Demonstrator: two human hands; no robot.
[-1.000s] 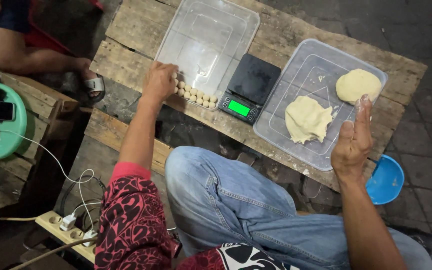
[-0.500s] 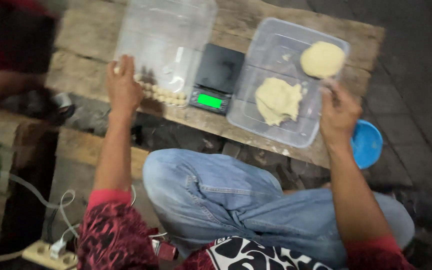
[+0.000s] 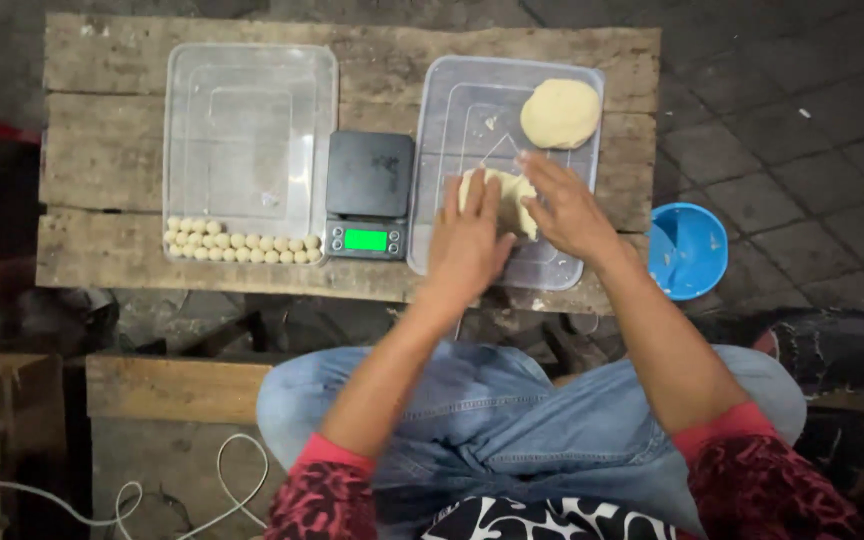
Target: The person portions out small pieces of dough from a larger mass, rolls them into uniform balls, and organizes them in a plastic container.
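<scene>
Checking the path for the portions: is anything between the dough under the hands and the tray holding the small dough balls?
Yes. The black digital scale sits between the flattened pale dough piece, under both hands, and the clear plastic tray holding the small dough balls.

Pale cream dough lump [image 3: 500, 195] under both hands, same pale cream on the rounder dough mound [image 3: 560, 113] farther back. Clear, faintly frosted plastic for the right tray [image 3: 452, 110] and the left tray [image 3: 250, 120]. Two neat rows of cream-yellow dough balls [image 3: 237, 241] along the left tray's near edge. Black scale [image 3: 368, 195] with a bright green glowing display. Weathered grey-brown wooden table [image 3: 102, 150], darker streaks between planks. Bright blue bowl [image 3: 688, 250] on dark grey paving. Faded light-blue jeans [image 3: 492, 400]. Red sleeves [image 3: 327, 490] with a black mottled pattern; black-and-white print at the shirt front. White cable [image 3: 192, 500] at lower left.
</scene>
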